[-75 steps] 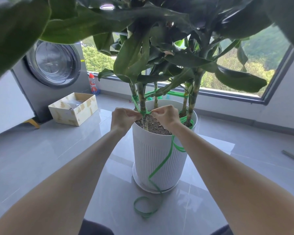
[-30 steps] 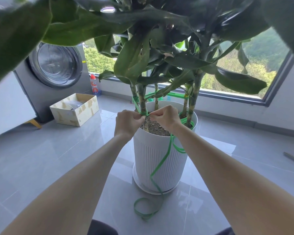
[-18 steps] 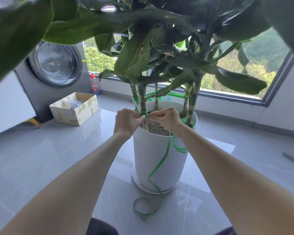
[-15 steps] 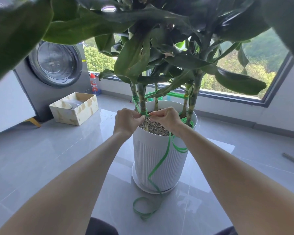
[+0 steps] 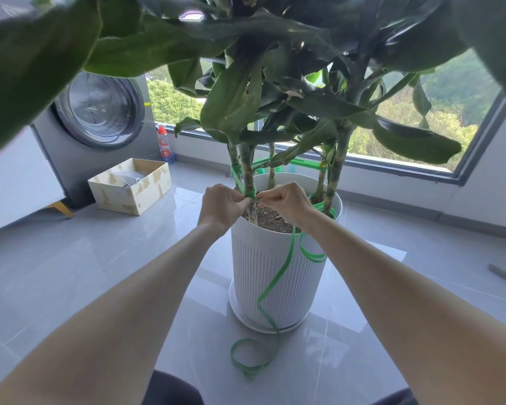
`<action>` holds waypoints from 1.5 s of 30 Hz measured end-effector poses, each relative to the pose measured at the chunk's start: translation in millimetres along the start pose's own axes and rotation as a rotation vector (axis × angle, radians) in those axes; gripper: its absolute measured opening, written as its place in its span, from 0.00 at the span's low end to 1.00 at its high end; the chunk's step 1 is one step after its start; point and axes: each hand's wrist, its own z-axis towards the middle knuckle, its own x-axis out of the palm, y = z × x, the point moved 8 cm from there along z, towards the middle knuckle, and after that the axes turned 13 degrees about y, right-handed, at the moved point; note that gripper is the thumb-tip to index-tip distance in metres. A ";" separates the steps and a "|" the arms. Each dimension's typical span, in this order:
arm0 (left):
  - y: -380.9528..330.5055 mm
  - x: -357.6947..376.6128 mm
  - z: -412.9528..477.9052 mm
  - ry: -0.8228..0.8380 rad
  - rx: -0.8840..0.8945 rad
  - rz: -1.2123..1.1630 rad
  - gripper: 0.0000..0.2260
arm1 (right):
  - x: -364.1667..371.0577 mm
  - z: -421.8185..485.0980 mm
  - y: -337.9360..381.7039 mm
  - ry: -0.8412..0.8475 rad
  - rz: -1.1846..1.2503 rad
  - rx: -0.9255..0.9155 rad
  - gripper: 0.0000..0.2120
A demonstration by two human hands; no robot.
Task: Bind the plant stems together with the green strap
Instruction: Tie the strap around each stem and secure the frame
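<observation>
- Our left hand and right hand meet over the white pot, fingers curled, each pinching the green strap on either side of its knot.
- That knot sits on the front stem, just above the soil.
- The strap's loose tail runs down the pot's front and loops on the grey floor tiles.
- Higher up, strap runs between the other stems.

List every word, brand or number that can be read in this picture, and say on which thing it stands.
"OMO", blurred and not certain: label of the red-capped bottle beside the washing machine.
Smaller print on that label: too small to read.
Yellow sticker on the washing machine: too small to read.
Cardboard box, white pot: no text shows.
</observation>
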 end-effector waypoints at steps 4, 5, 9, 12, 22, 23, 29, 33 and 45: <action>0.8 1.5 3.4 0.021 -0.005 0.070 0.13 | 1.2 0.5 0.8 -0.003 -0.016 -0.006 0.11; -0.2 0.9 3.2 0.020 0.000 0.069 0.12 | 1.7 0.6 1.2 -0.006 -0.021 -0.007 0.11; -0.8 -0.1 4.4 0.027 0.035 0.087 0.10 | 1.4 0.5 2.9 -0.013 -0.035 -0.012 0.11; 4.2 -1.5 7.8 0.032 0.040 0.070 0.11 | 0.8 0.6 4.8 -0.015 -0.062 -0.022 0.10; 8.2 -3.5 7.0 0.068 0.022 -0.087 0.05 | 10.1 4.6 13.1 0.072 -0.070 -0.016 0.09; 7.6 -4.3 5.6 0.072 0.019 -0.120 0.04 | 10.7 5.1 15.1 0.066 -0.075 -0.027 0.08; 7.2 -3.3 4.4 0.159 -0.022 -0.171 0.07 | 13.1 7.2 17.7 0.040 -0.119 -0.070 0.09; 11.4 -2.0 3.6 0.271 -0.058 -0.178 0.09 | 13.9 5.5 20.5 0.039 -0.168 -0.089 0.10; 5.6 -1.9 2.3 0.284 -0.015 -0.104 0.12 | 15.9 3.9 21.7 0.035 -0.257 -0.078 0.13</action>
